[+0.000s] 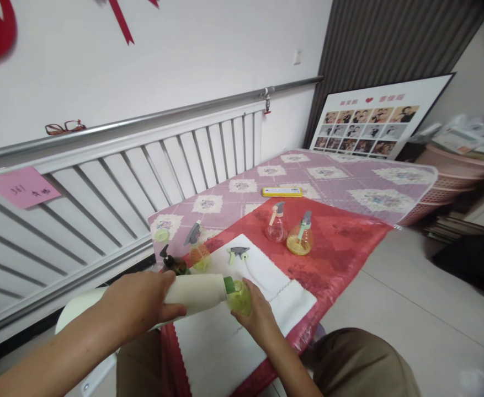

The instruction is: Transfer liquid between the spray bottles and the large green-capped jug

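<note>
My left hand (142, 303) is wrapped round a cream-white bottle (196, 292) held on its side, its green neck pointing right. That neck meets the mouth of a small yellow-green flask (239, 298), which my right hand (258, 317) grips from below on a white cloth (266, 275). A loose grey-green spray head (238, 253) with its tube lies on the cloth just beyond.
On the red cloth (341, 242) stand a pink spray flask (275, 226) and a yellow one (300, 237). An orange-green spray flask (198, 252), a dark pump bottle (173, 264) and a green cap (161, 235) sit left. A yellow box (282, 192) lies farther back. A radiator (101, 182) runs along the left.
</note>
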Action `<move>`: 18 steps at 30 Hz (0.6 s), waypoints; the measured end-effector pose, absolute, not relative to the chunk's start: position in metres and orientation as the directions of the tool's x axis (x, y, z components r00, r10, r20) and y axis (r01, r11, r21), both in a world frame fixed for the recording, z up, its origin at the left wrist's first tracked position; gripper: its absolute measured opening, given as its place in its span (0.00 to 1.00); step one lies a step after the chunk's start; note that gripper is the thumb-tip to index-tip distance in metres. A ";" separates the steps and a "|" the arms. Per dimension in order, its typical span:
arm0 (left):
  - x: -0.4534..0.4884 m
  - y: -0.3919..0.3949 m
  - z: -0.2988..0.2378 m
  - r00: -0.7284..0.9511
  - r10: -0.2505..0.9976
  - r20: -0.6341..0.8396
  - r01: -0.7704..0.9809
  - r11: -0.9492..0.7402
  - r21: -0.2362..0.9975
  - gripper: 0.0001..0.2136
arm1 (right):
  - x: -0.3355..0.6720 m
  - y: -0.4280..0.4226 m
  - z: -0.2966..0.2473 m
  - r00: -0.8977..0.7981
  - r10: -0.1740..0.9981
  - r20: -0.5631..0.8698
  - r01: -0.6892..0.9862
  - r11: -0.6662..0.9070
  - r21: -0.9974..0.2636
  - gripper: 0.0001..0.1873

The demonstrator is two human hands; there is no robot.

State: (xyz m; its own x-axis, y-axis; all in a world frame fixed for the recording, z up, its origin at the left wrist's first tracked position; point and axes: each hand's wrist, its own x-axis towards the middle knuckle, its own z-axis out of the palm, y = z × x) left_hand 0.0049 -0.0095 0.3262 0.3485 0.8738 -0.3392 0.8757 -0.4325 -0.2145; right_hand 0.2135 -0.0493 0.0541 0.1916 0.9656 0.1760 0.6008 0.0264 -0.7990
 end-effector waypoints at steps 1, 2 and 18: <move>0.005 -0.009 0.326 0.348 0.873 -0.341 0.875 -0.433 -0.215 0.19 | 0.214 -0.049 0.054 0.194 0.965 0.179 0.600 0.028 -0.799 0.44; 0.005 -0.009 0.325 0.349 0.873 -0.341 0.875 -0.434 -0.216 0.20 | 0.214 -0.050 0.054 0.194 0.964 0.184 0.600 0.031 -0.799 0.44; 0.005 -0.009 0.325 0.350 0.876 -0.331 0.871 -0.434 -0.228 0.19 | 0.214 -0.050 0.051 0.184 0.958 0.219 0.606 0.064 -0.793 0.44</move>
